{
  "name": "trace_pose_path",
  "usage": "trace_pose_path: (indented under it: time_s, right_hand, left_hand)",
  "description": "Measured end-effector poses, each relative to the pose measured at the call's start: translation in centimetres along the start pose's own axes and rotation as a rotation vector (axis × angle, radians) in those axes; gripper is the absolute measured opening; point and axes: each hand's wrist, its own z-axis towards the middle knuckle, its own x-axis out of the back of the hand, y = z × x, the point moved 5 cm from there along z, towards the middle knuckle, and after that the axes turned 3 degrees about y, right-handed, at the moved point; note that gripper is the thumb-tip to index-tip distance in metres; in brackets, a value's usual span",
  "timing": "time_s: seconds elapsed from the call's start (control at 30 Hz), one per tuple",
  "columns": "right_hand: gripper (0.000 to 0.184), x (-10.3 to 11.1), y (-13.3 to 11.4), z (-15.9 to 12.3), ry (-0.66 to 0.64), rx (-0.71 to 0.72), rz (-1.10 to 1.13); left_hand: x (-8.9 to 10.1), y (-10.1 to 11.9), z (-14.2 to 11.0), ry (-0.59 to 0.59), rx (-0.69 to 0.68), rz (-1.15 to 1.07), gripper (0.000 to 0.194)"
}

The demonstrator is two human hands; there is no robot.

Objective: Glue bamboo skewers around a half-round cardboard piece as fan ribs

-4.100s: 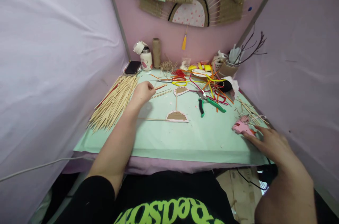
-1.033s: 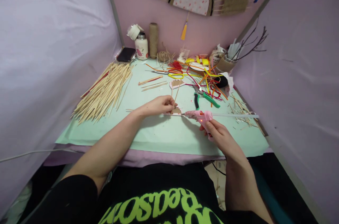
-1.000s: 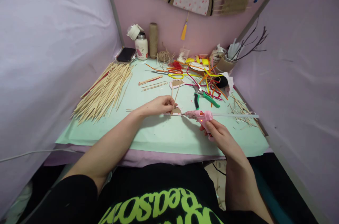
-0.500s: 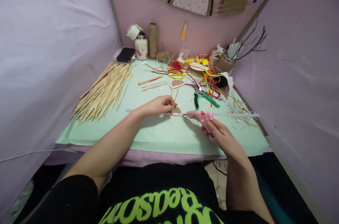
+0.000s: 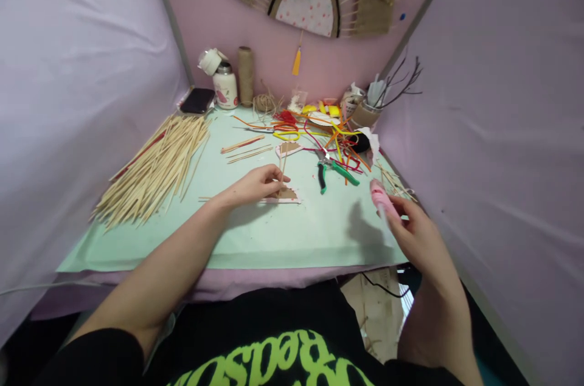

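Observation:
My left hand [image 5: 262, 184] is closed in a pinch on a thin bamboo stick [image 5: 283, 162] that slants up from its fingertips. Under those fingers lies a brown cardboard piece [image 5: 288, 193] with a ragged upper edge and a white strip along its straight side. Part of it is hidden by the hand. Out to the right, my right hand [image 5: 413, 228] grips a pink hot glue gun [image 5: 382, 199], which points away from me, apart from the cardboard. A second cardboard piece [image 5: 288, 148] with a white rim sits just behind the left hand.
A large pile of bamboo sticks [image 5: 152, 170] covers the left side. Green-handled pliers [image 5: 335, 172], yellow-handled scissors [image 5: 286, 135] and tangled pipe cleaners [image 5: 340, 134] lie behind and to the right. A phone [image 5: 197, 100], bottle [image 5: 225, 87] and twine spool [image 5: 246, 77] stand at the back.
My right hand has drawn the glue gun away from the cardboard to the right and turned it to point away from me. My left hand stays at the cardboard. The view has shifted right.

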Motion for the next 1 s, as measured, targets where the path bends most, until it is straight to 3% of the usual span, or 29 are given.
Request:
trace_pose_path:
  time_s: [0.2, 0.33, 0.4, 0.5, 0.6, 0.7, 0.77, 0.83, 1.0]
  right_hand:
    - [0.051, -1.3, 6.0, 1.1, 0.109, 0.03, -0.373]
    - [0.051, -3.0, 6.8, 1.4, 0.128, 0.06, -0.417]
    - [0.05, -2.9, 5.3, 1.3, 0.219, 0.098, -0.446]
    - [0.041, -2.7, 0.2, 0.8, 0.381, 0.285, -0.366]
    - [0.027, -4.4, -6.6, -0.2, 0.357, 0.577, -0.164]
    - [0.022, -7.7, -11.5, -0.8, 0.245, 0.783, -0.183]
    - [0.016, -9.7, -12.5, -0.5, 0.192, 0.819, -0.208]
    - [0.017, -10.9, -11.9, 0.1, 0.121, 0.811, -0.216]
    - [0.025, -10.2, -8.1, 1.7, 0.018, 0.682, -0.133]
  left_hand:
    - [0.0, 0.4, 0.0, 0.042, 0.003, 0.001, 0.016]
    - [0.2, 0.4, 0.0, 0.079, -0.01, 0.055, 0.018]
    - [0.2, 0.4, 0.1, 0.103, -0.035, 0.084, 0.017]
    - [0.0, 0.6, 0.3, 0.131, -0.107, 0.15, 0.014]
    - [-0.8, 0.9, 0.3, 0.123, -0.21, 0.26, 0.013]
    - [-1.9, 1.3, 0.2, 0.098, -0.307, 0.382, 0.012]
    - [-2.4, 1.3, 0.1, 0.078, -0.324, 0.465, 0.013]
    - [-2.7, 1.3, 0.0, 0.052, -0.319, 0.529, 0.014]
    - [-2.6, 1.4, -0.1, 0.052, -0.375, 0.676, 0.022]
